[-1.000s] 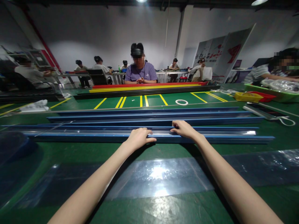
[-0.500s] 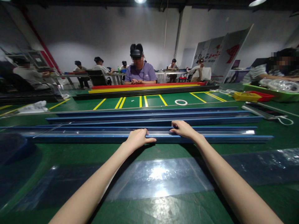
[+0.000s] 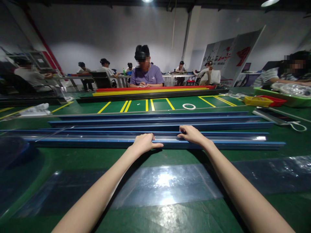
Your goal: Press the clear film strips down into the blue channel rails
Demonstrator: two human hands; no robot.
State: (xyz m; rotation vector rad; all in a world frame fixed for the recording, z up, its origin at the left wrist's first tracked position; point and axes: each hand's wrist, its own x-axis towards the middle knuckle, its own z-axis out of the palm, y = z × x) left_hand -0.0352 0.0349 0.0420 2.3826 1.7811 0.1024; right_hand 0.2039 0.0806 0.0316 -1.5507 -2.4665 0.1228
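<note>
A long blue channel-shaped profile [image 3: 97,143] lies crosswise in front of me, with a strip of clear film [image 3: 216,137] inside its trough. My left hand [image 3: 144,142] is closed over its near rim. The fingers reach into the trough and are partly hidden, while the thumb points right along the rim. To the right, my right hand [image 3: 190,133] rests on the same profile with curled fingers in the trough. Just beyond it lie more blue profiles [image 3: 155,120], side by side.
A wide clear plastic sheet [image 3: 167,186] lies under my forearms on the green table [image 3: 170,218]. Across from me a co-worker [image 3: 147,74] sits behind red, yellow and black profiles [image 3: 150,93]. A phone [image 3: 275,113], a yellow tray [image 3: 257,101] and a white ring [image 3: 189,106] lie farther off.
Both hands keep nearly the same place on the blue profile. The view shifts very slightly.
</note>
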